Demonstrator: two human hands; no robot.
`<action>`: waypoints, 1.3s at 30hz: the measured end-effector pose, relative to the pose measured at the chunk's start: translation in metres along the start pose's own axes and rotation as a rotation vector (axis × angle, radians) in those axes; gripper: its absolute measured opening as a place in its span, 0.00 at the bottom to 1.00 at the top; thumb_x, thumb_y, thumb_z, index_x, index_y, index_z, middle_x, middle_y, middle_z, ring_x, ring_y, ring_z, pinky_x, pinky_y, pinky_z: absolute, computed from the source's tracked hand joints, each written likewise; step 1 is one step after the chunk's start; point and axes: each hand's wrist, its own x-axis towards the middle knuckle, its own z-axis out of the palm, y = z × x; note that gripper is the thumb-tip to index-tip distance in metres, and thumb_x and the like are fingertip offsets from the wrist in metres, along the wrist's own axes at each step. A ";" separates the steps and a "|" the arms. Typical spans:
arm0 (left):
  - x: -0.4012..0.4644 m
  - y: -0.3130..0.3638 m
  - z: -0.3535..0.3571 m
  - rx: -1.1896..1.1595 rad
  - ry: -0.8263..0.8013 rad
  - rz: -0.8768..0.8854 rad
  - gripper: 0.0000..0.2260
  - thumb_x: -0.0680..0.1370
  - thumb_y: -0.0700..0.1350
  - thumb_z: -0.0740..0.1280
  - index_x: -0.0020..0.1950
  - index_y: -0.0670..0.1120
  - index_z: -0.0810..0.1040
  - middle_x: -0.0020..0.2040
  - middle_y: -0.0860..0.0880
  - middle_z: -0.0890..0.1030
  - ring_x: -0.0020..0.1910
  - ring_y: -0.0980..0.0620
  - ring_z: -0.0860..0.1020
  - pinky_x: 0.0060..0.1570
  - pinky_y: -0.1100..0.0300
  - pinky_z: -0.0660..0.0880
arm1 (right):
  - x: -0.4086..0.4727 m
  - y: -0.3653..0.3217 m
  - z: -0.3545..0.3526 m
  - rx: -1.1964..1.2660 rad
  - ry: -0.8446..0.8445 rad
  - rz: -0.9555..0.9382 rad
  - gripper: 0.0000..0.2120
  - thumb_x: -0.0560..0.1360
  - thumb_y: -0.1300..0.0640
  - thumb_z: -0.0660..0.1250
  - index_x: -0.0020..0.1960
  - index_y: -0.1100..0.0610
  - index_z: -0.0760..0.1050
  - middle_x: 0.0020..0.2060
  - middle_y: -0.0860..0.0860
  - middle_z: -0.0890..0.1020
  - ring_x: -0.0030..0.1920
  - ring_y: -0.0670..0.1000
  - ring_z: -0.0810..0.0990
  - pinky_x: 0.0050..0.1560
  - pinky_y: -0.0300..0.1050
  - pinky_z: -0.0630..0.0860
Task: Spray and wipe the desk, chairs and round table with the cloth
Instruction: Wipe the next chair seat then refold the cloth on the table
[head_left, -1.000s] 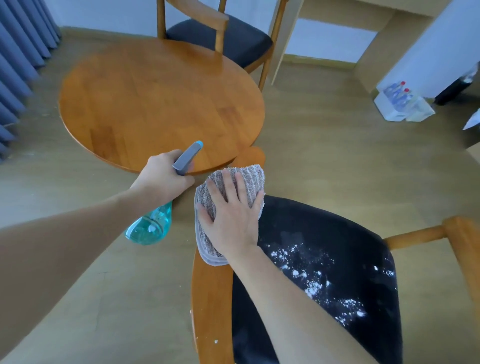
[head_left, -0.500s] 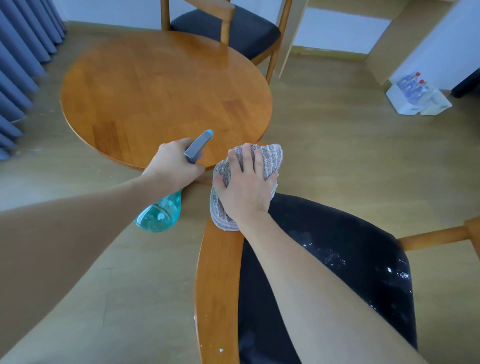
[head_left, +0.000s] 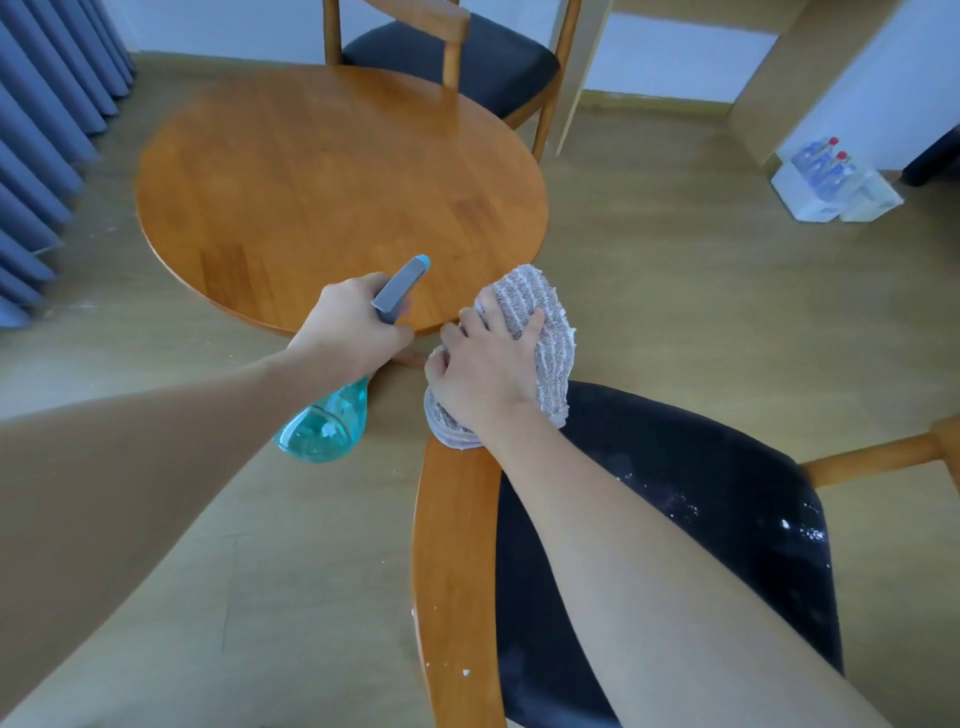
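both hands worked close together at the near edge of the round table (head_left: 332, 192). right hand (head_left: 480, 374) lay palm down, fingers spread and curled over the cloth (head_left: 540, 338), pressing it onto the far end of the near chair's curved wooden backrest (head_left: 452, 545). the cloth was a ribbed grey-white pad, bunched under the palm, its long axis running away from the person and slightly rightward, the free end sticking out past the fingertips. left hand (head_left: 350, 332), just beside the right, was wrapped around the neck of the spray bottle (head_left: 332, 421). the bottle's long axis ran diagonally: grey nozzle head with its blue tip pointed up and away over the table rim, the teal body hung down toward the person, over the floor. beneath and right of the right forearm was the chair's dark seat (head_left: 701, 493), dotted with white specks, more of them toward the right side. a few white flecks sat on the backrest nearer the person. beyond the table stood a second chair (head_left: 457, 52). far right of the hands, a pack of water bottles (head_left: 831, 176) sat on the floor. blue curtains (head_left: 36, 130) hung far left.
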 end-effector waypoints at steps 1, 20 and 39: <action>-0.002 0.003 -0.001 -0.001 -0.002 0.012 0.09 0.75 0.37 0.65 0.54 0.43 0.76 0.36 0.52 0.72 0.33 0.54 0.70 0.31 0.63 0.65 | -0.005 -0.002 -0.001 0.016 -0.002 -0.023 0.20 0.80 0.51 0.49 0.64 0.54 0.73 0.68 0.50 0.69 0.76 0.53 0.47 0.69 0.73 0.42; -0.064 0.013 -0.005 -0.020 0.016 0.073 0.07 0.74 0.38 0.65 0.51 0.43 0.77 0.33 0.53 0.71 0.29 0.53 0.66 0.28 0.61 0.62 | -0.095 -0.034 0.014 0.071 0.041 -0.270 0.18 0.78 0.51 0.54 0.57 0.54 0.79 0.63 0.50 0.76 0.74 0.51 0.57 0.71 0.69 0.40; -0.167 -0.059 -0.024 -0.089 0.062 -0.043 0.07 0.77 0.42 0.65 0.54 0.50 0.74 0.39 0.49 0.75 0.36 0.51 0.72 0.36 0.61 0.70 | -0.175 -0.043 0.038 0.037 0.169 -0.458 0.20 0.70 0.51 0.51 0.37 0.55 0.81 0.47 0.49 0.82 0.66 0.54 0.73 0.66 0.74 0.58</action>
